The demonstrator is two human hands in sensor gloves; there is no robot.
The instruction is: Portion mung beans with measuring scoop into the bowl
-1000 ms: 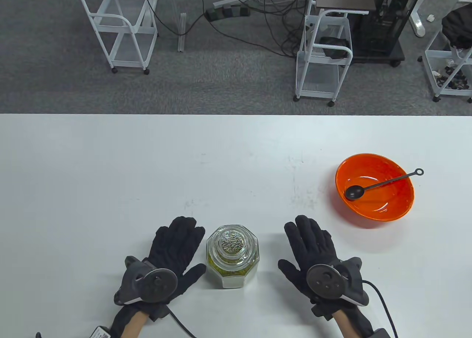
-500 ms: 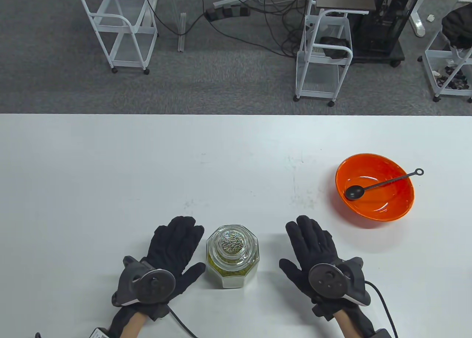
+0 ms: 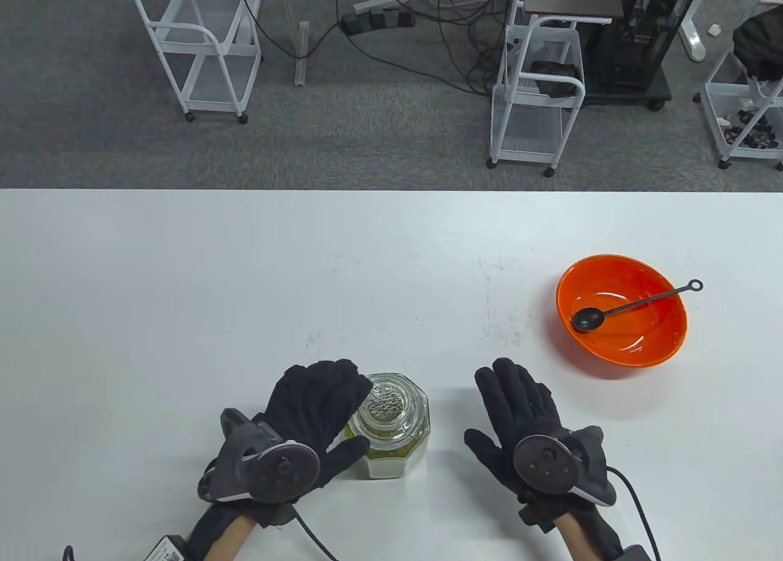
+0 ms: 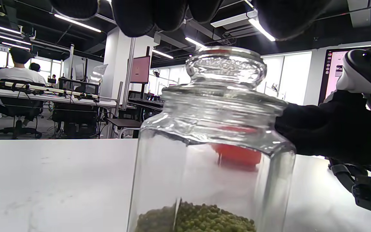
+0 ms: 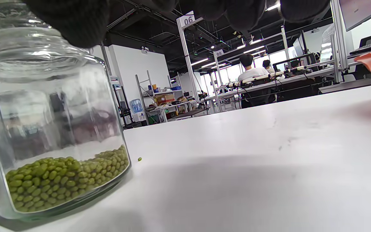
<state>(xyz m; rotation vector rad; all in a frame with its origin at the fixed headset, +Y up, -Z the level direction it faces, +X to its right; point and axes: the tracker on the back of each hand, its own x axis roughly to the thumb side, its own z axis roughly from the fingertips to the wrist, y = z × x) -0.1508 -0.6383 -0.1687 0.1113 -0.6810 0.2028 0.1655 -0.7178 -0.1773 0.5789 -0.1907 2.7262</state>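
A lidded glass jar point(image 3: 391, 429) with mung beans point(image 5: 66, 177) in its bottom stands near the table's front edge. My left hand point(image 3: 352, 414) hovers at the jar's left side, fingers spread over the lid's edge and thumb by the front wall; I see no firm grip. In the left wrist view its fingers point(image 4: 147, 16) hang above the lid point(image 4: 225, 66). My right hand point(image 3: 511, 411) lies flat and open on the table, right of the jar. The orange bowl point(image 3: 642, 347) sits far right with the black measuring scoop point(image 3: 636, 304) lying in it, handle over the right rim.
One stray bean point(image 5: 139, 159) lies on the table beside the jar. White wire carts point(image 3: 202, 47) point(image 3: 535, 96) and cables stand on the floor beyond the table's far edge. People sit at desks in the background of the wrist views.
My left hand has lifted and moved right, from flat on the table to over the jar's left side. The right hand, bowl and scoop have not moved.
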